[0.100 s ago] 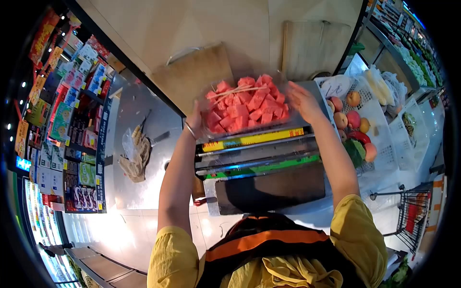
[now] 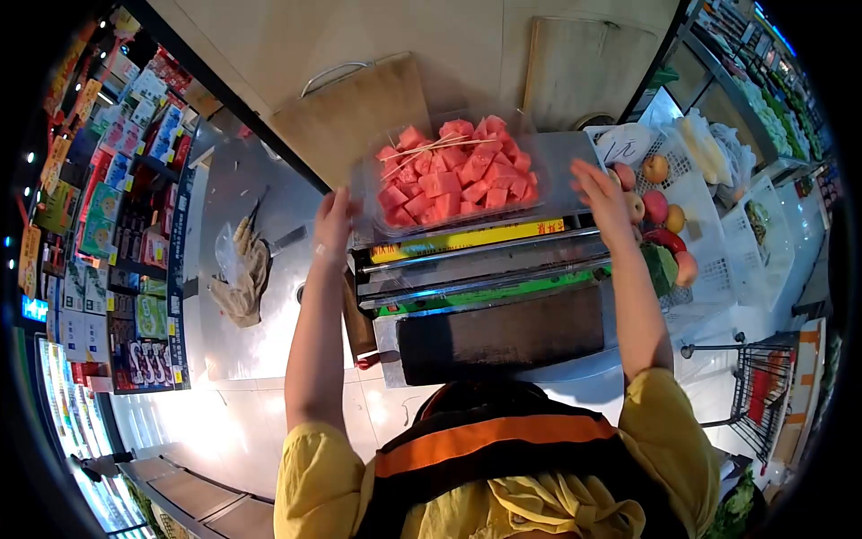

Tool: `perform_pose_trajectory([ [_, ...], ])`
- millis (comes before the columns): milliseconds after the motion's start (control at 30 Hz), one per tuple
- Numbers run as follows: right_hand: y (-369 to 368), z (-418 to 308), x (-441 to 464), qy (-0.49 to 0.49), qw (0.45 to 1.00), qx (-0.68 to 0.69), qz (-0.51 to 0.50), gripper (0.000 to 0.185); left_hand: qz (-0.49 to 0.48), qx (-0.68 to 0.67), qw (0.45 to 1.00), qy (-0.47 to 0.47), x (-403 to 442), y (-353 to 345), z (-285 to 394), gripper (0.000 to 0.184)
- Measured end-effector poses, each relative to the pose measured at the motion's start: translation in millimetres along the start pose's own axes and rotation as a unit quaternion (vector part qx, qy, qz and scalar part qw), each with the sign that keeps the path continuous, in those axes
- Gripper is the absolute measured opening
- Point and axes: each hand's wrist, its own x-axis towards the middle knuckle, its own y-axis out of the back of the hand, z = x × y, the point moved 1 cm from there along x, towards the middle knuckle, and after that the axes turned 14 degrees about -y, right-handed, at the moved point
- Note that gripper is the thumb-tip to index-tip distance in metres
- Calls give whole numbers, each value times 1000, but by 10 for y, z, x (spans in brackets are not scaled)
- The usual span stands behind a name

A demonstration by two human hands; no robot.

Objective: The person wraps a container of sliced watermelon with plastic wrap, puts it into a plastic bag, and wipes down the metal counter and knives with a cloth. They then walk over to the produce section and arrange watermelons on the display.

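A clear plastic tray (image 2: pixel 395 216) heaped with cut red watermelon (image 2: pixel 458 171) rests on the back part of the wrapping machine (image 2: pixel 485 269), with thin wooden sticks (image 2: pixel 440 144) lying on the fruit. My left hand (image 2: pixel 335 220) is just left of the tray, apart from it and holding nothing, its fingers spread. To the right of the tray, my right hand (image 2: pixel 603 198) is also empty, with fingers apart, close to the fruit crate.
Two wooden boards (image 2: pixel 368 112) stand behind the machine. A white crate (image 2: pixel 709 242) with apples (image 2: pixel 655 207) is at the right, a shopping cart (image 2: pixel 759 395) below it. Left are a metal counter (image 2: pixel 278 332) with a crumpled cloth (image 2: pixel 244 286) and packed shelves (image 2: pixel 144 234).
Both my hands have moved outward, away from the tray's sides. They were at its edges before. The tray now appears slightly higher in view, with the surroundings shifted too.
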Motion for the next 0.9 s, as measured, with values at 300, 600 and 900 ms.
perform_pose_trajectory([
  [300, -232, 560, -890, 128, 801, -520, 267, 28, -136, 524, 832, -123, -1125, 32, -152, 41],
  [600, -218, 479, -753, 262, 880, -334, 212, 10, -20, 257, 939, -226, -1181, -214, -300, 18],
  [900, 154, 744, -1170, -279, 936, 84, -196, 20, -93, -289, 928, 215, -1729, -107, -293, 12],
])
